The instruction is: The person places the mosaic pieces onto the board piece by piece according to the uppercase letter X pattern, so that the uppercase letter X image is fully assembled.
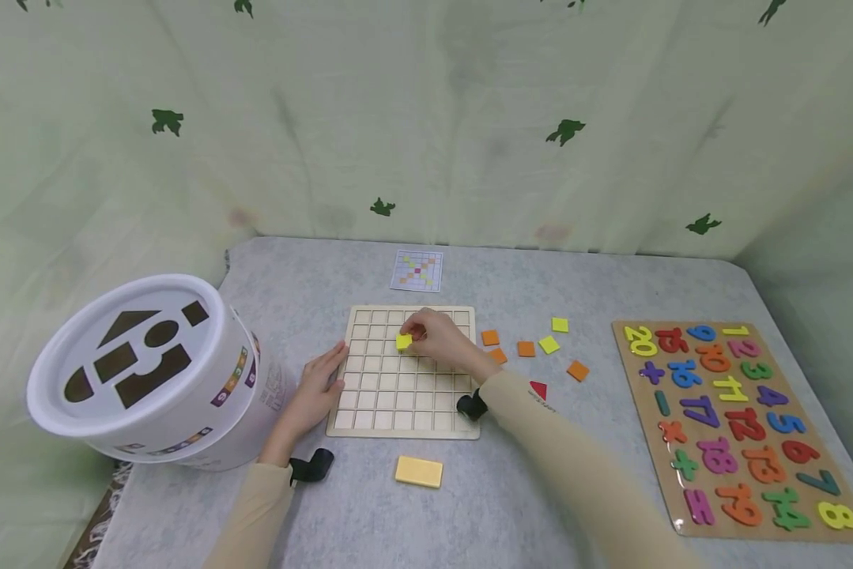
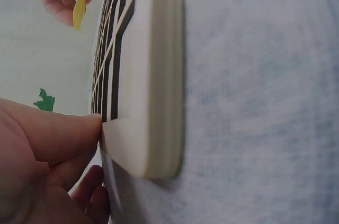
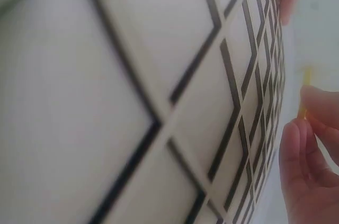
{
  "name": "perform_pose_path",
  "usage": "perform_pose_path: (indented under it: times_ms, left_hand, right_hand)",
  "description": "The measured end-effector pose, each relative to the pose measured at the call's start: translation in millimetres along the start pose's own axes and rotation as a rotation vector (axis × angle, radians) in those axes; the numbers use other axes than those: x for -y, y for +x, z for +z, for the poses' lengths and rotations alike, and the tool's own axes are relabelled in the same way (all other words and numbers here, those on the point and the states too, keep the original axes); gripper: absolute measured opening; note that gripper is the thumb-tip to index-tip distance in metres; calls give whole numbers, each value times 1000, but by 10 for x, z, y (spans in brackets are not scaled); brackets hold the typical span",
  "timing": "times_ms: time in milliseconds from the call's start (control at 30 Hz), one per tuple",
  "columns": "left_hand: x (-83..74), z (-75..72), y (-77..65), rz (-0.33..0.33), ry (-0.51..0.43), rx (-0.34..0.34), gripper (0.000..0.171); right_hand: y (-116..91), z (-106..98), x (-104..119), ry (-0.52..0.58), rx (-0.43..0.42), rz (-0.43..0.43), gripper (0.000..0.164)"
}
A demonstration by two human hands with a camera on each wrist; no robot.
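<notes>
A wooden grid board [image 1: 406, 433] lies flat on the table. Between thumb and fingers my right hand [image 1: 436, 338] pinches a yellow square tile [image 1: 403, 341] over the upper middle of the grid; in the left wrist view the yellow tile [image 2: 79, 11] is held clear of the board. My left hand [image 1: 315, 389] rests at the board's left edge, its thumb touching the rim in the left wrist view. Right of the board lie several loose orange tiles [image 1: 526, 348], two yellow tiles [image 1: 549, 344] and a red tile [image 1: 537, 390], partly covered by the right sleeve.
Behind the board lies a pattern card [image 1: 417, 271] with coloured squares. A pale yellow rectangular block [image 1: 419, 472] sits in front. A large white bucket [image 1: 216, 379] with a shape-cut lid stands left. To the right is a number puzzle board [image 1: 689, 506].
</notes>
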State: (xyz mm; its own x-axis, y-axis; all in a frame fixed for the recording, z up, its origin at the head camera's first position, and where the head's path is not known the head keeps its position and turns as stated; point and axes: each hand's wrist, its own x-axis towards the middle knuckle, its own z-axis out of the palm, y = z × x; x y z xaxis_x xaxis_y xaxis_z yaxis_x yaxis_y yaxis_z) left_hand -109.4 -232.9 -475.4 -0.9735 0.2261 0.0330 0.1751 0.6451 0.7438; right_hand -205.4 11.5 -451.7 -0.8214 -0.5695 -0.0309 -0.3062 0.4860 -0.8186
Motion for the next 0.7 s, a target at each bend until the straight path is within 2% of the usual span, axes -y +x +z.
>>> perform_pose_path:
  times_ms: [133, 400, 700]
  left_hand:
    - [10, 7, 5, 0, 3, 2, 54]
    - [41, 16, 13, -9, 13, 5, 54]
    - [22, 19, 12, -9, 10, -1, 53]
  right_hand:
    - [145, 42, -6, -7, -10, 21, 22]
    - [349, 208, -13, -69, -37, -10, 21]
    - [468, 338, 130, -206, -34, 21, 27]
